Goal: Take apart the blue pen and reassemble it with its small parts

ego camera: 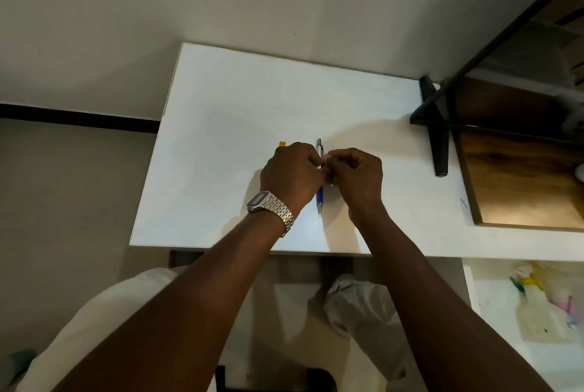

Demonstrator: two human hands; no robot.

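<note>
The blue pen (320, 195) lies lengthwise on the white table (221, 126), silver clip end pointing away from me and tip toward me. My left hand (292, 175), with a metal watch on its wrist, and my right hand (355, 178) meet over the pen's middle. The fingers of both are curled and pinched together there, and they hide that section of the pen. A small orange piece (282, 143) pokes out on the table just beyond my left knuckles; my hand hides most of it.
A black metal bracket (437, 132) and a wooden shelf (521, 176) stand at the table's right. The table's near edge runs just behind my wrists, with my knees below it. A wall rises behind the table's far edge.
</note>
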